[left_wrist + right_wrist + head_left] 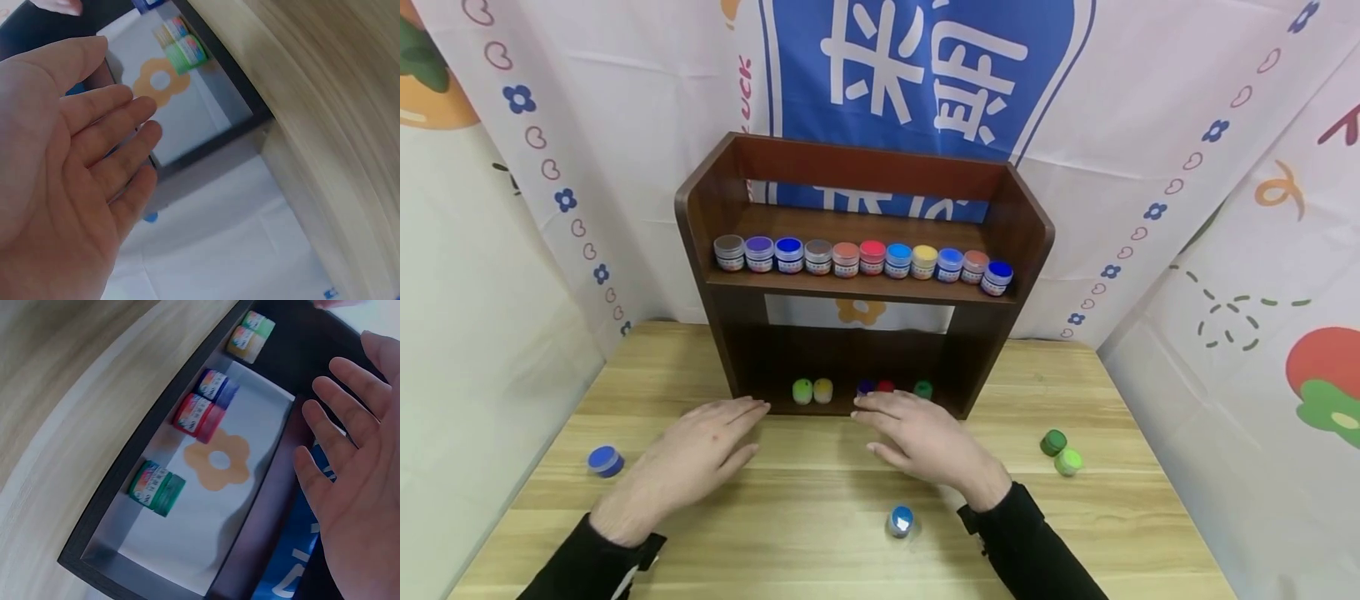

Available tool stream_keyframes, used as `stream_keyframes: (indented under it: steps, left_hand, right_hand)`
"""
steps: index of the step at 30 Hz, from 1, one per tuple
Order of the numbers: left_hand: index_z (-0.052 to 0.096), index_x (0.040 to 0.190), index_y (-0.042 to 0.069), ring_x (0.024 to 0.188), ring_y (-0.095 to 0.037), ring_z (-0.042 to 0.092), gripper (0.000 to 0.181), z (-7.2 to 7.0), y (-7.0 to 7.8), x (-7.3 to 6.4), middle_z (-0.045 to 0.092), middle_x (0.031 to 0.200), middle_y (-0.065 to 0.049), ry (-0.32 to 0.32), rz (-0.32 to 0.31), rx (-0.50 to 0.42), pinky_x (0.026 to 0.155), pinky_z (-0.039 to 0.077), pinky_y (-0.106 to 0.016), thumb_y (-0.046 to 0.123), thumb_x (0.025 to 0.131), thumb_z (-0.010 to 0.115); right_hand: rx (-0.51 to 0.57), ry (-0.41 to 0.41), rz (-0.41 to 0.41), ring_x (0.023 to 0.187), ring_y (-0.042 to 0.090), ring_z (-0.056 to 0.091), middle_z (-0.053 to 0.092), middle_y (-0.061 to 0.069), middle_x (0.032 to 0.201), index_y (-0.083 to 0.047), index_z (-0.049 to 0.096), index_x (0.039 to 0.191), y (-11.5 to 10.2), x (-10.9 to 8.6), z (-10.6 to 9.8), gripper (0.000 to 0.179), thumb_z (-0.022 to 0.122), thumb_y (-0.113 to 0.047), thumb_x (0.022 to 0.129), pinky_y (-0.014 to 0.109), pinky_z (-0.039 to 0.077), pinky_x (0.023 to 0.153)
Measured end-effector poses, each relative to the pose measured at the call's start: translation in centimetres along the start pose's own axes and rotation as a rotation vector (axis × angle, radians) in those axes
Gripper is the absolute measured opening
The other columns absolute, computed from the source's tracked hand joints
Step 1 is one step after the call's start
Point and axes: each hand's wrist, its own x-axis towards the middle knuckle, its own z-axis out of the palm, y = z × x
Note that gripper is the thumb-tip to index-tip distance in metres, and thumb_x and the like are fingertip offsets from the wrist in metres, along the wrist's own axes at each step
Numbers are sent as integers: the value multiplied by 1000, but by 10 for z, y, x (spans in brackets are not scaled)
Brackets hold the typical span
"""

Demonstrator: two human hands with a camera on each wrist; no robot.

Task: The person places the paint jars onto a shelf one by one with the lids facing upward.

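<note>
A dark brown two-tier shelf stands upright at the back of the table. My left hand hovers in front of its lower left corner, fingers extended and holding nothing. The right hand, likewise relaxed and without anything in it, is before the right half of the lower tier. On that tier stand a light green jar and a yellow jar side by side. Farther right, a purple jar touches a red jar, with a green jar apart from them. In the head view the right hand partly covers these three.
A row of several small paint jars lines the upper tier. Loose on the table are a blue jar at left, another blue jar near the front, and a dark green jar beside a light green one. Printed cloth hangs behind.
</note>
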Motion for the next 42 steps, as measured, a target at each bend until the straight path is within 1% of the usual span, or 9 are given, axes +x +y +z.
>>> stream_keyframes:
  steps: [5, 11, 17, 21, 26, 30, 34, 37, 42]
  left_hand:
    - [72, 156, 4, 144, -46, 74, 52, -3, -17, -14, 74, 159, -23, -14, -19, 7, 122, 60, -72, 29, 111, 81]
    - [72, 155, 0, 141, -48, 75, 55, -3, -38, -29, 74, 158, -26, 1, -37, 30, 118, 63, -72, 26, 108, 84]
    - [70, 155, -2, 138, -52, 76, 57, -4, -55, -41, 73, 158, -28, 5, -91, 42, 115, 63, -73, 26, 108, 85]
    - [70, 152, -6, 134, -56, 76, 57, -5, -66, -49, 73, 154, -33, -2, -134, 56, 112, 64, -75, 25, 108, 85]
    - [73, 146, -8, 127, -60, 77, 52, -8, -79, -57, 75, 145, -37, -43, -205, 78, 107, 65, -77, 25, 107, 86]
    - [77, 136, -7, 119, -59, 78, 44, -10, -91, -64, 78, 135, -37, -81, -238, 69, 101, 66, -77, 21, 103, 89]
    - [78, 132, -6, 118, -59, 78, 42, -13, -99, -72, 78, 134, -37, -116, -270, 62, 101, 65, -78, 20, 102, 90]
    - [77, 131, -7, 117, -61, 78, 44, -15, -103, -76, 78, 134, -38, -132, -299, 58, 98, 66, -78, 19, 99, 91]
    - [74, 134, -10, 117, -66, 75, 50, -20, -111, -80, 75, 135, -43, -156, -371, 59, 91, 65, -83, 19, 98, 93]
  right_hand:
    - [-8, -8, -14, 169, 22, 57, 60, -1, 181, -21, 65, 169, -12, -4, -3, 54, 63, -49, 122, 48, 47, 143]
    - [-38, -35, -30, 171, 20, 53, 58, -4, 182, -23, 61, 172, -22, -6, -4, 57, 66, -47, 121, 48, 44, 145]
    - [-35, -46, -53, 173, 17, 51, 57, -5, 183, -24, 60, 173, -28, -7, -3, 57, 64, -48, 122, 47, 42, 146]
    - [-36, -65, -74, 174, 17, 50, 56, -4, 183, -24, 59, 174, -33, -6, 0, 58, 62, -50, 122, 46, 41, 146]
    - [-41, -91, -92, 174, 17, 49, 55, -4, 184, -23, 58, 174, -39, -3, 0, 58, 59, -51, 123, 45, 40, 147]
    - [-47, -91, -101, 173, 17, 51, 56, -4, 183, -23, 58, 174, -42, -3, 1, 57, 60, -49, 123, 46, 41, 147]
    - [-46, -87, -106, 173, 18, 52, 57, -3, 182, -23, 59, 174, -43, -2, 1, 57, 62, -48, 123, 47, 42, 146]
    - [-48, -89, -111, 173, 18, 52, 57, -2, 183, -23, 58, 174, -43, -2, 2, 57, 60, -49, 123, 46, 42, 146]
    - [-45, -96, -112, 173, 18, 51, 56, -3, 183, -24, 58, 174, -43, -3, 3, 57, 58, -49, 124, 46, 42, 146]
